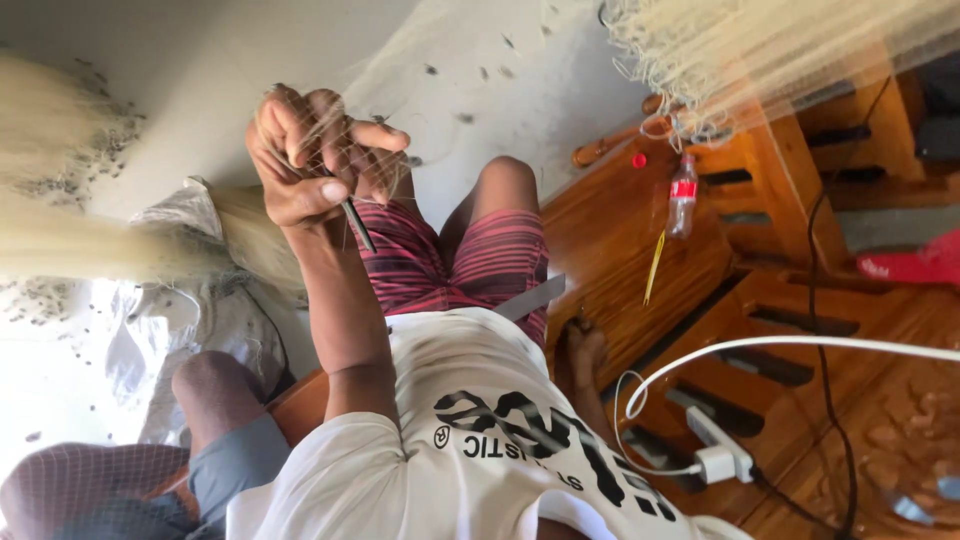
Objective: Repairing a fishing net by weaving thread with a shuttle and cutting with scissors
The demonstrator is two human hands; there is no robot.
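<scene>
Netting of fine pale filament (pixel 90 235) lay bunched at 9 o'clock of the view, with strands running up over the raised left hand (pixel 305 165) at about 11 o'clock; a second bundle hung at 1 o'clock. The left hand's fingers were closed, pinching the mesh together with a slim dark needle (pixel 356 222) that pointed down toward the lap at 5 o'clock of the hand. What appeared to be the right hand (pixel 585 350) rested on the wooden bench (pixel 620 240) at 3 o'clock of the lap; whether its fingers were open or curled could not be told.

Risks noted: the mesh was held by one hand only, so a pull from the heavy bundle could slip the strands out of the pinch and lose the working loop; the needle tip sat just above the striped shorts (pixel 470 265) and could jab the thigh if the grip slackened; loose filament over the fingers could snag or cut in under tension. A grey flat strip (pixel 530 298) lay at the lap's edge and could slide off. A second person's knee (pixel 215 385) at 7 o'clock sat near the bundle and could drag it. A white cable (pixel 800 343) and plug block (pixel 715 462) at 4 o'clock could catch trailing mesh.
</scene>
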